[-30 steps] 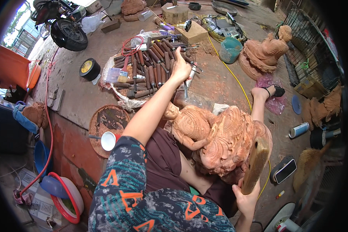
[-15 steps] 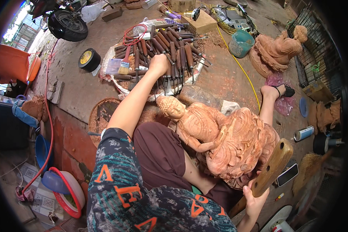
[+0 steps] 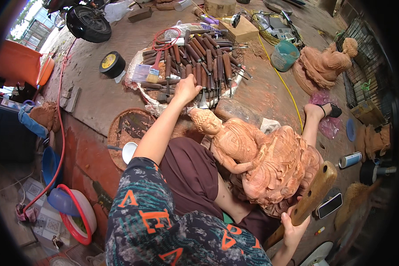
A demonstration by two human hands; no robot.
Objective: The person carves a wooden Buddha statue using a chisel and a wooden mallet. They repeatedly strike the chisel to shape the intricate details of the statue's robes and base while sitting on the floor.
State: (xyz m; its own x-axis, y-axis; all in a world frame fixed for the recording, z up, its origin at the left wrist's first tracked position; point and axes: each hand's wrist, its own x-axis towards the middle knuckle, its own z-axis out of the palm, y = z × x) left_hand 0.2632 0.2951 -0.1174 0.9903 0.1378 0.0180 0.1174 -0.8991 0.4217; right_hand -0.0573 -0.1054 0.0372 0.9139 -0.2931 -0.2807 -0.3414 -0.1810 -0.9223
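My left hand (image 3: 188, 90) reaches in among several wooden-handled carving chisels (image 3: 208, 62) piled on a round, cloth-lined tray. Its fingers are curled at the near edge of the pile, by the handles. What they hold, if anything, is hidden. At lower right, my right hand (image 3: 294, 228) grips a thick wooden bar with round holes (image 3: 314, 193), thumb on its near side. A carved wooden seated figure (image 3: 246, 155) leans back across my lap, head toward the chisels, its lower part beside the bar.
A rounded wooden block (image 3: 238, 111) lies between chisels and figure. A paintbrush (image 3: 154, 73) rests on the pile. A second carved figure (image 3: 326, 66) stands far right beside a green bucket (image 3: 284, 55). A phone (image 3: 330, 205) lies near the bar. A yellow cord (image 3: 281, 82) crosses the floor.
My left hand has drawn back a little from the chisel pile toward me, uncovering some handles. The right hand keeps its grip on the bar. The whole view has shifted slightly.
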